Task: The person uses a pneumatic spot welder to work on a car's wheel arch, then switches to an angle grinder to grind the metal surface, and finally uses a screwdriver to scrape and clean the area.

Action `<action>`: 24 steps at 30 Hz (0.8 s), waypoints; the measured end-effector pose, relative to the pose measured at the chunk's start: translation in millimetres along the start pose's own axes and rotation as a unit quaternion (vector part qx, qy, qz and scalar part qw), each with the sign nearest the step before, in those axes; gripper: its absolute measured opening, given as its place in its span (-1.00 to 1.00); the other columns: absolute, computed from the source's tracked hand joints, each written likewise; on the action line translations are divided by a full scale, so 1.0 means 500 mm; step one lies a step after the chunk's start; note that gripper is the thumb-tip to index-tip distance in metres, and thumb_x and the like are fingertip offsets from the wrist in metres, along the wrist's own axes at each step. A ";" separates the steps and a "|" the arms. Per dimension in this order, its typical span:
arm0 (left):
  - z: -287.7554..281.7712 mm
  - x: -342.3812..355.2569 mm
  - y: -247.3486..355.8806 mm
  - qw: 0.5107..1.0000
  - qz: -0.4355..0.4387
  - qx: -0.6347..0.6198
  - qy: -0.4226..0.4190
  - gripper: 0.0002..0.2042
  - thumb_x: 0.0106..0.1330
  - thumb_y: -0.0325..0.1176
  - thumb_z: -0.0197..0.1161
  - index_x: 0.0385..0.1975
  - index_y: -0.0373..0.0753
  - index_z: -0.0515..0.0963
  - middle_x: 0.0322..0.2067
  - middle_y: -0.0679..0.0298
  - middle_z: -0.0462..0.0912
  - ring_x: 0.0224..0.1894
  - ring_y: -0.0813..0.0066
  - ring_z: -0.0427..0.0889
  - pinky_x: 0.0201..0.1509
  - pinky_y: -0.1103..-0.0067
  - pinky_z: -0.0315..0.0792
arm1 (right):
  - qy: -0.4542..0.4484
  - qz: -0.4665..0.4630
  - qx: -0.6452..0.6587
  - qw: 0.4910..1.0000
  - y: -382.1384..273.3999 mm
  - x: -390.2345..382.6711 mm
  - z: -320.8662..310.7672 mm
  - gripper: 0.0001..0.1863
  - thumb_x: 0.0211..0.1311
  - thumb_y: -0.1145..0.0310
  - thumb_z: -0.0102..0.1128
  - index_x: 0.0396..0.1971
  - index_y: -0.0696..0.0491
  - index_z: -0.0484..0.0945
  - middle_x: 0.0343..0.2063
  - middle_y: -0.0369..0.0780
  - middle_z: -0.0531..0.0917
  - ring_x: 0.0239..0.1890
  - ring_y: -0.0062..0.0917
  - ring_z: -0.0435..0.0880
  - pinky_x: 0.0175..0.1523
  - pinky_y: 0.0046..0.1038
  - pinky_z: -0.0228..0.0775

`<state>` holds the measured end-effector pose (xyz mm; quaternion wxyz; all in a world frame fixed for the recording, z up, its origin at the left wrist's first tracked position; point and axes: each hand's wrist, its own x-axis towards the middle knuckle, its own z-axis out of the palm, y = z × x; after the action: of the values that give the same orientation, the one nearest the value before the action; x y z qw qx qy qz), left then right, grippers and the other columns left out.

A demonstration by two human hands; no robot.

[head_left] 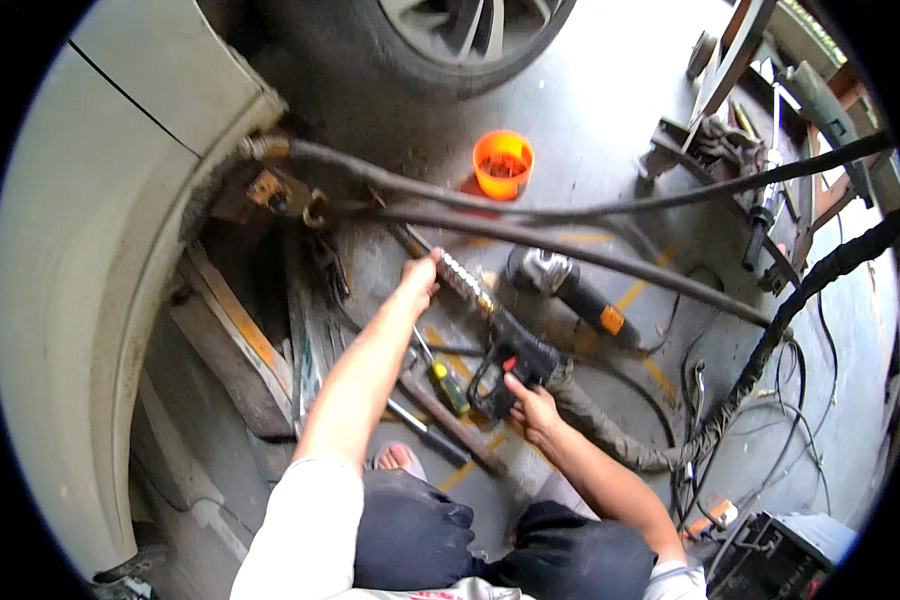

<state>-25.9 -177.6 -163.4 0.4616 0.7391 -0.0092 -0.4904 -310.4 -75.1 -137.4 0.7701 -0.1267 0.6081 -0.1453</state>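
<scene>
A black pistol-grip gun [515, 365] with a red trigger and a coil spring on its metal barrel lies across the view in front of my knees. My right hand [535, 408] is closed round its grip. Further forward, my left hand [423, 277] wraps the barrel just ahead of the spring. From the gun's rear a thick sleeved cable [610, 440] runs off to the right. The barrel's front end points toward a metal clamp [292, 200] at the car's lower edge; whether it touches anything there is hidden.
The car's pale body panel [85, 270] fills the left, its wheel [470, 45] the top. Long bars [570, 255] cross ahead. An orange cup [503, 165], angle grinder [575, 295], yellow-black screwdriver [450, 388] and wooden handle [455, 425] lie around. A tool cart [760, 150] stands right.
</scene>
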 end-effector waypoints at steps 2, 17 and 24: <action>-0.074 0.125 -0.027 0.991 -0.012 -0.134 0.004 -0.56 0.20 -0.11 0.33 -0.10 -0.37 0.54 -0.17 0.12 0.62 -0.23 0.29 0.61 -0.19 0.35 0.52 | -0.024 -0.007 0.051 0.998 0.002 -0.022 0.054 -0.58 0.02 0.20 0.47 -0.21 0.11 0.52 -0.57 -0.39 0.49 -0.60 -0.69 0.36 -0.51 -0.58 0.19; -0.028 0.005 -0.138 0.989 -0.085 -0.115 0.030 -0.78 0.30 -0.19 0.14 -0.38 -0.24 0.46 -0.66 0.29 0.42 -0.64 0.42 0.41 -0.49 0.36 0.41 | -0.155 0.101 0.054 0.981 0.123 -0.159 -0.188 -0.79 0.22 0.28 0.23 -0.38 0.09 0.44 -0.63 -0.38 0.40 -0.58 -0.62 0.38 -0.41 -0.59 0.24; -0.075 -0.284 -0.147 0.933 -0.117 -0.333 -0.070 -0.70 0.44 -0.09 -0.06 -0.52 -0.08 0.29 -0.80 0.50 0.02 -0.73 0.60 0.11 -0.38 0.44 0.38 | -0.116 0.075 0.213 0.967 0.145 -0.264 -0.217 -0.50 0.21 0.10 0.15 0.06 0.11 0.44 -0.05 -0.10 0.58 0.03 -0.17 0.53 0.22 -0.08 0.30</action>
<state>-104.5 -43.9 -109.1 0.6187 0.5029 0.2083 -0.5665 -439.9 40.0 -70.1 0.8534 0.0697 0.4773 -0.1978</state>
